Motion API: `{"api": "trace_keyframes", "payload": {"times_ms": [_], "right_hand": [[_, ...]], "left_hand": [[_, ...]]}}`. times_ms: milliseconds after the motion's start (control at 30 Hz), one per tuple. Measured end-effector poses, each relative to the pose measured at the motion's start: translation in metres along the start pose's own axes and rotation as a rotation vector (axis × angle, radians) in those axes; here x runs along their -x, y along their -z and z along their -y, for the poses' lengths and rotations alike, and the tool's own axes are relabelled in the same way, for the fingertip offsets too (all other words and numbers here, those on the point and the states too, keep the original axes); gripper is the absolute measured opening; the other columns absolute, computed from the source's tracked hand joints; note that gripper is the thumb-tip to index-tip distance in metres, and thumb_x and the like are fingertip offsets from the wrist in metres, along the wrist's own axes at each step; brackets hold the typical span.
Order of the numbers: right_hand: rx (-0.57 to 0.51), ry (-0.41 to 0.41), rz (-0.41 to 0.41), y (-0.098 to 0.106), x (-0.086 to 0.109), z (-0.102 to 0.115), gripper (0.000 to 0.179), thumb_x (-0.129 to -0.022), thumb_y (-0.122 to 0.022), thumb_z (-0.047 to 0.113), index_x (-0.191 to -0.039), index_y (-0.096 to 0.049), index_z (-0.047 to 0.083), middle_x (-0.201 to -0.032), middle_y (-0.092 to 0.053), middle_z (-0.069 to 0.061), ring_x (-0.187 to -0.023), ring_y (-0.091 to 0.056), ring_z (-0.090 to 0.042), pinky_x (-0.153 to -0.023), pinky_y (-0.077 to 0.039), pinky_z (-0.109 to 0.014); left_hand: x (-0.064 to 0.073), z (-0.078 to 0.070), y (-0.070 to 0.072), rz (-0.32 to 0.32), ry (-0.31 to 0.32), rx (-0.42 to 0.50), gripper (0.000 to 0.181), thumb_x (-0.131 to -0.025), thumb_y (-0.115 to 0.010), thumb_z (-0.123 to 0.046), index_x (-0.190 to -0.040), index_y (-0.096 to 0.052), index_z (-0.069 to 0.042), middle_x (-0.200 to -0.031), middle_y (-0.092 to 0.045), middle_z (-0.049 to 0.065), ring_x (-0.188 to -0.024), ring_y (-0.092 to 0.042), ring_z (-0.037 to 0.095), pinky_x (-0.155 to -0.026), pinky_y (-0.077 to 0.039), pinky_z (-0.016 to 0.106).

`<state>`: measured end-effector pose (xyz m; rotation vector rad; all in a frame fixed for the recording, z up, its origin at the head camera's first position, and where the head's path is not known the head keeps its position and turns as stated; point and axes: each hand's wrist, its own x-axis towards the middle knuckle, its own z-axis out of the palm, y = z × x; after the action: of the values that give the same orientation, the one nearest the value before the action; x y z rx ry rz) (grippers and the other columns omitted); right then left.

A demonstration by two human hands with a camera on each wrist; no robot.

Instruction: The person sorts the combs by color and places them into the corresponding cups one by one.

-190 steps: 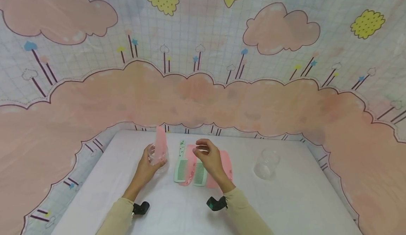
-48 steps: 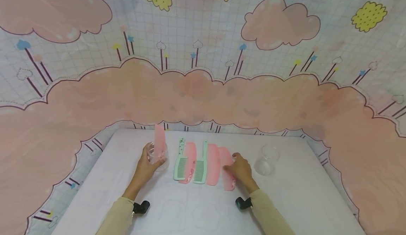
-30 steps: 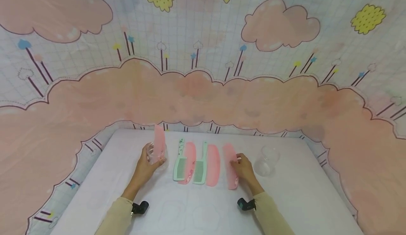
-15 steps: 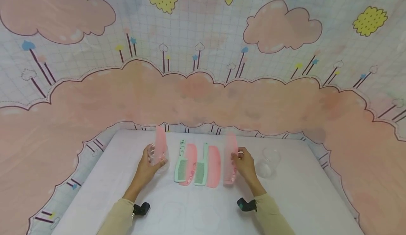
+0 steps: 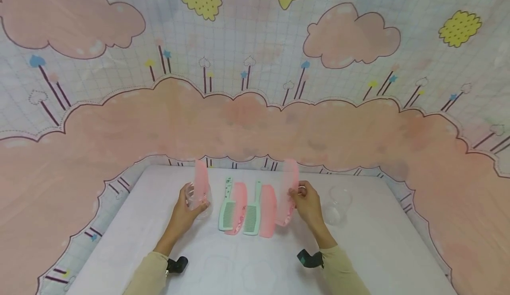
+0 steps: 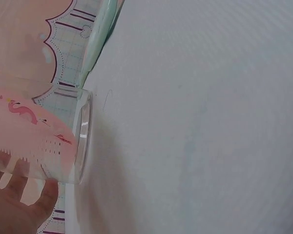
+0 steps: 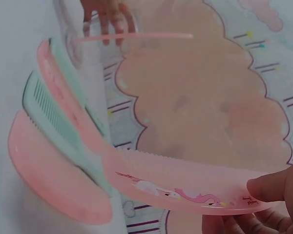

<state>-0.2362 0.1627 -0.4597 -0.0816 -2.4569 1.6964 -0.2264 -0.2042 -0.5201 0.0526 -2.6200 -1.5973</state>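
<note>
My left hand [image 5: 189, 204] grips a clear plastic cup [image 6: 83, 136] around its side, upright at the table's left. Inside the cup stands a pink comb [image 5: 201, 180] with a flamingo print, its upper part sticking out above the rim. My right hand [image 5: 308, 200] pinches a second pink comb [image 7: 185, 187], also flamingo-printed, raised upright over the table. Between the hands two green handled combs, one at the left [image 5: 228, 213] and one further right [image 5: 252, 217], lie with two more pink combs, one between them [image 5: 240, 197] and one at the right [image 5: 268, 211].
Another clear cup [image 5: 334, 213] stands on the white table [image 5: 239, 268] to the right of my right hand. A patterned cloth [image 5: 255, 122] with clouds hangs behind the table. Each wrist bears a small black camera, on the left [image 5: 177, 265] and right [image 5: 310, 258].
My right hand was above the row of combs; it then took the rightmost pink comb, slid it right, and raised it upright. My left hand keeps holding the cup with its comb.
</note>
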Motion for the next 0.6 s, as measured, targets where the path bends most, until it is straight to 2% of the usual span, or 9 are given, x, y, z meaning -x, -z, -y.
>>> {"api": "trace_keyframes", "payload": {"times_ms": [333, 600], "right_hand": [[-0.089, 0.023, 0.014, 0.001, 0.008, 0.018, 0.024, -0.093, -0.064, 0.009, -0.115, -0.058, 0.003, -0.100, -0.071, -0.020, -0.080, -0.069, -0.014, -0.064, -0.056, -0.022], [-0.167, 0.074, 0.021, -0.005, 0.010, 0.029, 0.022, -0.092, -0.063, 0.002, -0.114, -0.058, 0.001, -0.100, -0.070, -0.023, -0.075, -0.067, -0.010, -0.063, -0.056, -0.021]], "left_hand": [[0.001, 0.002, -0.001, -0.011, -0.004, -0.013, 0.099, -0.088, -0.072, -0.041, -0.156, -0.008, -0.010, -0.158, -0.028, 0.020, -0.146, -0.026, 0.040, -0.119, -0.023, 0.059], [0.000, 0.000, 0.000, -0.006, -0.006, -0.007, 0.098, -0.089, -0.072, -0.040, -0.156, -0.008, -0.010, -0.158, -0.028, 0.019, -0.147, -0.025, 0.039, -0.120, -0.023, 0.058]]}}
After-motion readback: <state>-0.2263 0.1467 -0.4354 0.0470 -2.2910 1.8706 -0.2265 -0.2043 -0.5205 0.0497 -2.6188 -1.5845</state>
